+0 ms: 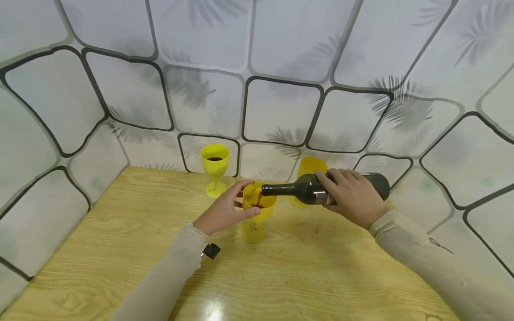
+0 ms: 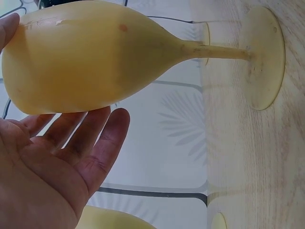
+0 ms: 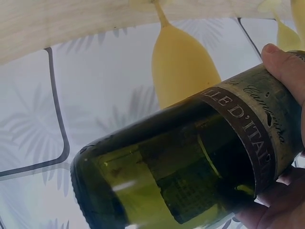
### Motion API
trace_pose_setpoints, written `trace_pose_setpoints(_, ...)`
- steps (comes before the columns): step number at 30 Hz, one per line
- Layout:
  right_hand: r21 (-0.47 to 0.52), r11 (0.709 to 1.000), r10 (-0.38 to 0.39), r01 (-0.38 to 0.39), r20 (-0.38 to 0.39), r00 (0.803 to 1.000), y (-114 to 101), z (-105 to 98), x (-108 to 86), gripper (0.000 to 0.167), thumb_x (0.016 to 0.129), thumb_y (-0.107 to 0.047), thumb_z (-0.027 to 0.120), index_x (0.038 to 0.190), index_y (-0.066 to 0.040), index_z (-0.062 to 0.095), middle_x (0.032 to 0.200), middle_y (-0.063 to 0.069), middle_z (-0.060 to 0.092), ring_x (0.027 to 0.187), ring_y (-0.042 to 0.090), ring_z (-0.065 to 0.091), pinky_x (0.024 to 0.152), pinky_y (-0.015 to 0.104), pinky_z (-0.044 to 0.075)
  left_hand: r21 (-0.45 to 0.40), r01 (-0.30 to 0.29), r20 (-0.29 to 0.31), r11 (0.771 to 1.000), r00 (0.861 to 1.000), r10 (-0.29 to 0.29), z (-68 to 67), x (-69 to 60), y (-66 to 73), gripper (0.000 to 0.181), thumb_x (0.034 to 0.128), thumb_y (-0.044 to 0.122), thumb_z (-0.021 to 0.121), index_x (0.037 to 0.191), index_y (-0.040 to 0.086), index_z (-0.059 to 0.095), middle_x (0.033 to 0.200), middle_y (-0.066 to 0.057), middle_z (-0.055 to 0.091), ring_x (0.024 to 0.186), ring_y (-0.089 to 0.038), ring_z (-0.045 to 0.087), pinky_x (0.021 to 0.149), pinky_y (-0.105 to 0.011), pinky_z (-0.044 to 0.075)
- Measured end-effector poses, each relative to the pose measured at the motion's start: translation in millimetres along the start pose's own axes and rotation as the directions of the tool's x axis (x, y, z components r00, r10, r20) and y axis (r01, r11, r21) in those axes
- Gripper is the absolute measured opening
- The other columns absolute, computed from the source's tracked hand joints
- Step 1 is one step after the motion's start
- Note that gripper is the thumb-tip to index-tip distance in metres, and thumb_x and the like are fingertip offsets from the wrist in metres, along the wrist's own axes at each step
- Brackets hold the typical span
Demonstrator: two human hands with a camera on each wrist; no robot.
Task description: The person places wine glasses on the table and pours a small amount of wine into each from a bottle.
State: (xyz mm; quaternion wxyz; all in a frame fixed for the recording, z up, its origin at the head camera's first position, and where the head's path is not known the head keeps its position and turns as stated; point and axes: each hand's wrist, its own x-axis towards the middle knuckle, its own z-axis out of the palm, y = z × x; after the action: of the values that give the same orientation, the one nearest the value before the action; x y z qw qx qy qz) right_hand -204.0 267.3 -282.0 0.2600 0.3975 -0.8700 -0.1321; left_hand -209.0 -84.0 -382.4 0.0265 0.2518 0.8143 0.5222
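While right hand (image 1: 353,196) grips tilted bottle (image 1: 307,190), centre-right | left hand (image 1: 226,210) holds yellow goblet (image 1: 266,216) between thumb and fingers, mid-frame | dark liquid (image 1: 259,200) streaming in

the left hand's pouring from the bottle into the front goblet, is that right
No, not the left hand: the right hand pours from the bottle into the front goblet, as the head view shows.
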Motion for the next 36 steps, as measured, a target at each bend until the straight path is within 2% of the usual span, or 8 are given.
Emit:
trace_pose_setpoints(8,0.005,1.0,0.006,-0.006,0.007,1.0,0.2,-0.5,-0.2,0.088,0.07,-0.039,0.097,0.139,-0.004,0.054,0.114,0.022,0.061,0.098,0.041,0.064,0.093,0.055,0.054,0.005,0.007,0.003,1.0,1.0,-0.007,-0.5,-0.2,1.1,0.079,0.093,0.05,0.075,0.158,0.028,0.036,0.149,0.005,0.048,0.124,-0.018,0.056,0.103,-0.042,0.052)
trace_pose_setpoints(15,0.014,1.0,0.009,-0.009,0.019,1.0,-0.1,-1.1,-0.3,0.089,0.07,-0.04,0.097,0.14,-0.005,0.053,0.114,0.022,0.061,0.1,0.042,0.064,0.094,0.055,0.053,0.01,-0.002,0.008,1.0,1.0,0.001,-0.9,-0.3,1.6,0.082,0.0935,0.05,0.075,0.16,0.021,0.035,0.149,0.003,0.048,0.123,-0.02,0.057,0.102,-0.042,0.052)
trace_pose_setpoints(21,0.006,1.0,0.007,-0.007,0.02,1.0,-1.4,-1.1,-0.4,0.09,0.07,-0.04,0.097,0.14,-0.005,0.053,0.115,0.022,0.061,0.101,0.041,0.064,0.095,0.055,0.053,0.011,-0.001,0.006,1.0,1.0,0.001,-0.2,-0.7,1.4,0.081,0.0938,0.049,0.075,0.159,0.023,0.035,0.149,0.003,0.048,0.123,-0.019,0.057,0.102,-0.042,0.052)
trace_pose_setpoints(29,0.005,1.0,0.001,-0.001,0.0,1.0,-1.5,-2.0,0.8,0.091,0.068,-0.039,0.098,0.14,-0.006,0.053,0.115,0.022,0.061,0.102,0.042,0.064,0.096,0.055,0.053,0.004,-0.004,0.009,1.0,1.0,0.004,-0.4,-0.7,1.3,0.083,0.0943,0.048,0.075,0.16,0.017,0.034,0.151,0.001,0.047,0.125,-0.019,0.056,0.103,-0.043,0.052)
trace_pose_setpoints(36,0.002,1.0,0.004,-0.004,-0.006,1.0,-2.4,-1.7,0.5,0.092,0.067,-0.037,0.099,0.141,-0.005,0.054,0.117,0.023,0.061,0.103,0.042,0.064,0.096,0.055,0.053,0.001,0.007,0.012,1.0,1.0,-0.007,-0.6,-1.4,2.9,0.085,0.0933,0.05,0.075,0.16,0.019,0.034,0.152,0.001,0.046,0.127,-0.022,0.055,0.104,-0.044,0.051)
